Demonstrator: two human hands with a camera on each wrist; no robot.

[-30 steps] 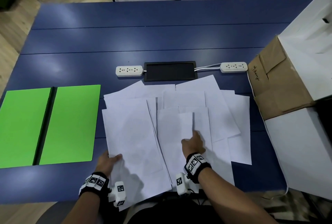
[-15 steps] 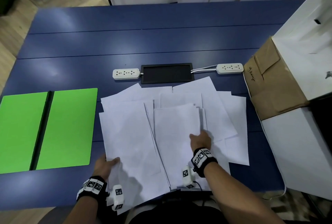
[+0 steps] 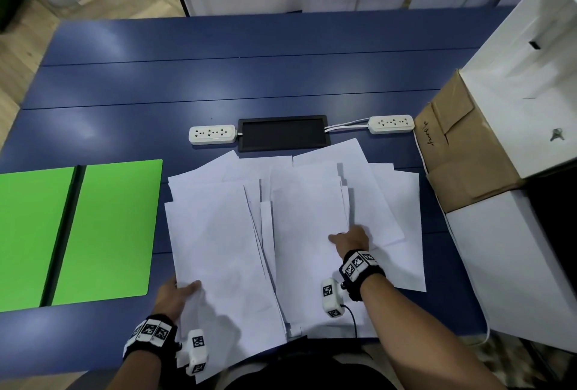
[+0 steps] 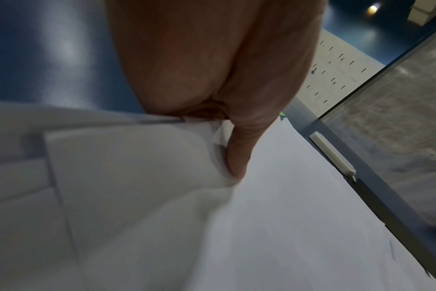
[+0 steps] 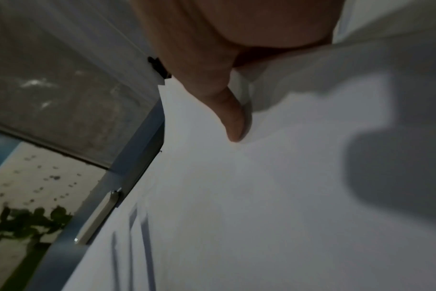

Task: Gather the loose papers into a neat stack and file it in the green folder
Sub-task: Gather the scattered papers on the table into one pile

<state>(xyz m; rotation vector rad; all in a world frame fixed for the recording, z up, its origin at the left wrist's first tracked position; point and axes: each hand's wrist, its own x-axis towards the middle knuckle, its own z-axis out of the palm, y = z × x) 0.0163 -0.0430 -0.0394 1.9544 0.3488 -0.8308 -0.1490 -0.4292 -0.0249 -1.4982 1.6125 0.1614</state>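
Note:
Several loose white papers (image 3: 218, 249) lie fanned and overlapping across the middle of the blue table (image 3: 218, 83). The green folder (image 3: 106, 233) lies open and flat to their left. My left hand (image 3: 178, 292) pinches the near left edge of the leftmost sheets. In the left wrist view its thumb (image 4: 236, 157) presses on top of the papers (image 4: 261, 226), and the other fingers are hidden beneath. My right hand (image 3: 351, 238) grips the right edge of the middle sheets. Its thumb (image 5: 233, 122) lies on the paper (image 5: 236, 196), fingers tucked under.
Behind the papers are two white power strips (image 3: 212, 134) (image 3: 391, 124) with a black panel (image 3: 283, 132) between them. A brown cardboard flap (image 3: 462, 152) and large white boxes (image 3: 530, 83) fill the right side. The near sheets overhang the table's front edge.
My right hand has moved from the middle of a sheet to its right edge and taken hold there. The centre sheets have drawn closer together. My left hand has kept its grip.

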